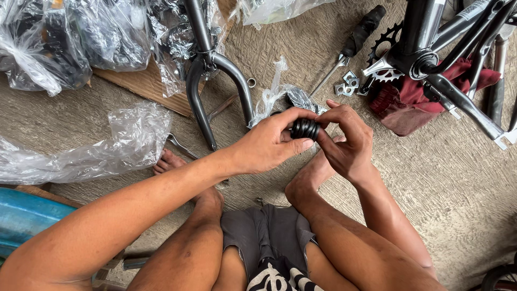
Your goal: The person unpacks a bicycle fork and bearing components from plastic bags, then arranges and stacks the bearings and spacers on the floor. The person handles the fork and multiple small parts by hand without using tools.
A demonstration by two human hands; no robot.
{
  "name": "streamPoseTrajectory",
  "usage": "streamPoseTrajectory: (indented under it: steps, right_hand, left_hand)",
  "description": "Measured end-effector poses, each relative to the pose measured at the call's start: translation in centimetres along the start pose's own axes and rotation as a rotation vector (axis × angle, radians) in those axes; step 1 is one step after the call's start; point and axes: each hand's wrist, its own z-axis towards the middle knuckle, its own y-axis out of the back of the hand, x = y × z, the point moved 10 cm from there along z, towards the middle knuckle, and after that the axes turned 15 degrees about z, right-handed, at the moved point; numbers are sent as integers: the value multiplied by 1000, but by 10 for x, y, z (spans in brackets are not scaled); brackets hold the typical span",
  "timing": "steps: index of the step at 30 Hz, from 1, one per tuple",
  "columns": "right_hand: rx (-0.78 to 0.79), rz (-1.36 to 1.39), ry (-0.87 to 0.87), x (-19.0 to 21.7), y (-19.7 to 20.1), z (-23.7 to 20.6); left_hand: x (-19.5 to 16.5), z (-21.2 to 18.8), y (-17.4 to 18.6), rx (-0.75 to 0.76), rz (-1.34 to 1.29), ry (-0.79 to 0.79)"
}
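Black ribbed part (305, 129): held at centre frame, just above the middle, pinched from both sides; most of it is covered by fingers, so its full shape cannot be made out.
Left hand (269, 143): closed on the black ribbed part, thumb below, fingers curled over the top.
Right hand (347, 141): clamped on the same part from the right, fingertips pressed to its end.
Hidden behind the hands: a small clear bag (280, 94) with something dark inside is half covered; its contents are hard to tell.
Fork (212, 73): grey metal, seen at upper centre, its top lost under plastic wrap.
Plastic-wrapped packages (70, 37): piled at upper left, clear film over dark goods, cut off by the frame edge.
Crumpled clear bag (107, 145): laid flat at left.
Bicycle frame (447, 48): upper right, cut off at the top, a toothed sprocket visible, rested on a red cloth (409, 105).
Screwdriver (353, 43): black handle, laid near the top, right of centre.
Blue object (24, 218): lower left, only partly seen.
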Motion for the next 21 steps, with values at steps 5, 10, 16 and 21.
streamPoseTrajectory:
  steps: [5, 10, 16, 21]
  right_hand:
    - [-8, 32, -10, 1, -2, 1]
    - [-7, 37, -24, 2, -1, 3]
    - [22, 22, -19, 6, -4, 6]
    - [55, -67, -2, 12, -13, 6]
  left_hand:
    - [7, -3, 1, -11, -142, 35]
    - [11, -4, 3, -17, -156, 89]
    - [10, -4, 4, -17, -103, 89]
    - [11, -4, 11, -28, 167, 115]
